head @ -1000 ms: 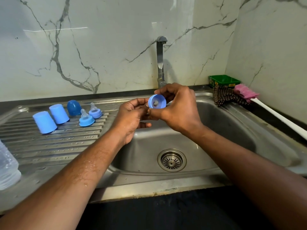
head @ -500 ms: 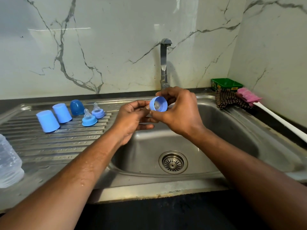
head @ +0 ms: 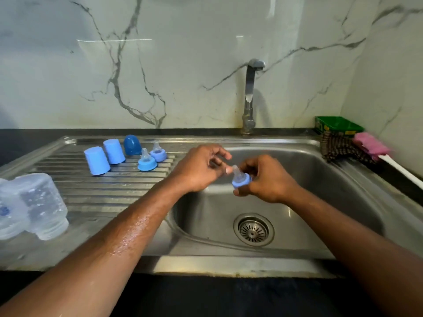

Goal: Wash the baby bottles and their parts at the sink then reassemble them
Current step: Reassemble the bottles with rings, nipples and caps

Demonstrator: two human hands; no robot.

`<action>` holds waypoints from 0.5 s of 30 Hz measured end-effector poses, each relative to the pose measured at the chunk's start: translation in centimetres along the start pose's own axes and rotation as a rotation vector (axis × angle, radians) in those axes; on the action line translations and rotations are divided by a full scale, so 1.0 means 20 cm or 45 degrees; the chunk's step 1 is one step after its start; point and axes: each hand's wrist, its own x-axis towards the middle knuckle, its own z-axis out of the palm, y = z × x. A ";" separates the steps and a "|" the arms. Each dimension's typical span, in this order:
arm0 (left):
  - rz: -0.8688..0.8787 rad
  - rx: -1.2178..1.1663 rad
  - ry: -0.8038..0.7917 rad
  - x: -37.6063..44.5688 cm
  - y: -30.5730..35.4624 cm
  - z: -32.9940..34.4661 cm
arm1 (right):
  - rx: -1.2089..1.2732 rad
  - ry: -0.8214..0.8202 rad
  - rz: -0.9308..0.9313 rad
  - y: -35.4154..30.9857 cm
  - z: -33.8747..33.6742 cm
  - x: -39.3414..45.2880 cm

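My right hand [head: 267,179] grips a blue collar ring with a clear teat [head: 240,178] over the sink basin [head: 320,191]. My left hand [head: 201,168] pinches the tip of that teat with thumb and fingertips. On the drainboard [head: 103,191] stand two light blue caps [head: 97,160], a darker blue cap [head: 132,144] and two more teat-and-ring sets [head: 147,162]. Two clear bottles [head: 39,204] stand upside down at the left edge.
The tap [head: 250,94] rises behind the basin with no water running. A green box [head: 337,125], a checked cloth [head: 338,146] and a pink brush with a white handle [head: 375,148] lie at the back right corner. The drain [head: 253,229] sits below my hands.
The ring has been turned so that the teat now points up and left. Both hands have dropped lower over the basin, and my left hand has moved onto the teat's tip.
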 end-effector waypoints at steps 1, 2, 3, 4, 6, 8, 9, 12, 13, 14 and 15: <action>-0.035 0.088 -0.042 0.00 -0.02 -0.03 | 0.011 0.010 0.025 0.01 0.01 0.00; -0.066 0.189 -0.067 -0.02 -0.04 -0.08 | 0.047 0.024 0.049 0.01 0.02 0.02; -0.086 0.304 -0.068 -0.03 -0.07 -0.12 | 0.102 0.054 0.073 0.01 0.03 0.03; -0.103 0.395 -0.026 -0.05 -0.11 -0.16 | 0.154 0.092 0.088 0.01 0.05 0.05; -0.127 0.491 0.122 -0.09 -0.20 -0.22 | 0.151 0.155 0.095 -0.02 0.09 0.13; -0.163 0.532 0.225 -0.11 -0.28 -0.26 | 0.066 0.166 0.070 -0.08 0.15 0.24; -0.197 0.553 0.260 -0.11 -0.31 -0.28 | 0.068 0.155 0.061 -0.13 0.17 0.31; -0.281 0.684 0.436 -0.07 -0.38 -0.35 | 0.137 0.149 -0.006 -0.26 0.28 0.54; -0.316 0.723 0.469 -0.07 -0.39 -0.36 | 0.135 0.159 -0.026 -0.30 0.32 0.60; -0.352 0.761 0.495 -0.07 -0.40 -0.37 | 0.135 0.171 -0.046 -0.33 0.35 0.66; -0.398 0.794 0.510 -0.07 -0.43 -0.38 | 0.140 0.184 -0.057 -0.36 0.39 0.73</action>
